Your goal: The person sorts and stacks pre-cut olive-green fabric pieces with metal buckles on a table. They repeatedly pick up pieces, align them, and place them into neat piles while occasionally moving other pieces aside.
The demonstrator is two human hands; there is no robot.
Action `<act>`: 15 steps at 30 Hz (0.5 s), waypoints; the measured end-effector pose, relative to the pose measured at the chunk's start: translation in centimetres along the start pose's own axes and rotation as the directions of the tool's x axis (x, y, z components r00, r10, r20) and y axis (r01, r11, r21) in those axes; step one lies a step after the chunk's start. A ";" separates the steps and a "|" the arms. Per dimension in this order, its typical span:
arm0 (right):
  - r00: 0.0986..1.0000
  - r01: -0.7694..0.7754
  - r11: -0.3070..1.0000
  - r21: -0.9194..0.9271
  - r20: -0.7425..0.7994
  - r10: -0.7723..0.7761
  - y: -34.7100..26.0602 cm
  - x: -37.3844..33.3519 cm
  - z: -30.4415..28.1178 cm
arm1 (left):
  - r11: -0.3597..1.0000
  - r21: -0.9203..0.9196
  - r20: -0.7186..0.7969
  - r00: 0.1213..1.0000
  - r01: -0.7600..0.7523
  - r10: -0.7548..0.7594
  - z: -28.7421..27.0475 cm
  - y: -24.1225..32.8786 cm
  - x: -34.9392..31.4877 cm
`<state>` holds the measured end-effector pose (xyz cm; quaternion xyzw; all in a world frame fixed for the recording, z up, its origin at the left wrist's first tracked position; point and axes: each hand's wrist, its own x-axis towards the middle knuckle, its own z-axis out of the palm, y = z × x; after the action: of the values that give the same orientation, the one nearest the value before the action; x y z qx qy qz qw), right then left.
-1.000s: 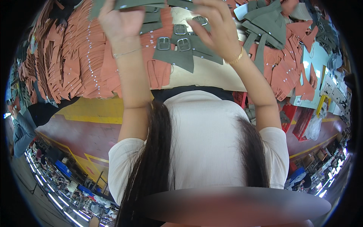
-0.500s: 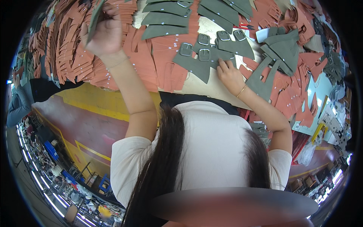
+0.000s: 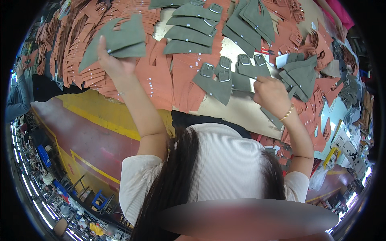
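My left hand (image 3: 116, 62) is raised over the coral pieces at the left. It grips flat dark-green leather pieces (image 3: 124, 34), one overlapping another, with the thumb on the near side. My right hand (image 3: 273, 95) is low over the table at the right, its fingers curled together. Its fingertips meet the edge of a green leather piece with two silver buckles (image 3: 251, 71); whatever they pinch is hidden. Left of that lies another green piece with silver buckles (image 3: 213, 82), on the pale tabletop (image 3: 211, 108).
Fanned coral leather pieces (image 3: 68, 48) cover the left side. Green pieces (image 3: 189, 34) lie in overlapping rows farther back. Beyond my right hand sits a green pile (image 3: 299, 76), near red-handled pliers (image 3: 265, 51). Another person's arm (image 3: 333, 18) reaches in at the far right.
My left hand has turned and lowered the green leather pieces, now showing their broad face. My right hand has slid right across the green pieces, its fingers curling. The whole view has shifted slightly.
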<state>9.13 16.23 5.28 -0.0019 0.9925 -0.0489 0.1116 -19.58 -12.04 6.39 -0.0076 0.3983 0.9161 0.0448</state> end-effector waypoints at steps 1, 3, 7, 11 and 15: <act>1.000 0.007 0.999 0.049 0.030 -0.008 0.3 0.3 -1.7 | 0.999 0.044 0.027 1.000 0.012 -0.013 -0.2 0.0 -0.2; 0.993 -0.006 0.990 0.137 0.117 -0.010 0.8 1.1 -5.3 | 0.990 0.139 0.040 0.999 0.031 -0.037 -0.5 -0.1 -0.4; 0.979 0.091 0.972 0.216 -0.199 -0.047 0.6 3.5 -11.2 | 0.955 0.246 0.068 0.980 0.164 -0.186 -0.6 -1.0 -1.4; 0.763 0.224 0.971 0.080 -0.634 -0.124 -3.2 8.5 -11.1 | 0.906 0.283 0.174 0.912 0.315 -0.372 0.6 -4.4 -3.8; 0.682 0.448 0.894 -0.009 -0.643 -0.348 -9.5 13.7 -6.8 | 0.911 0.081 0.183 0.893 0.404 -0.412 0.9 -7.8 -5.9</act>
<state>-5.82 7.26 9.74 -0.1934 0.9404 -0.1437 -0.2401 -12.97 -6.53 1.62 0.0004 0.4000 0.8743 0.2750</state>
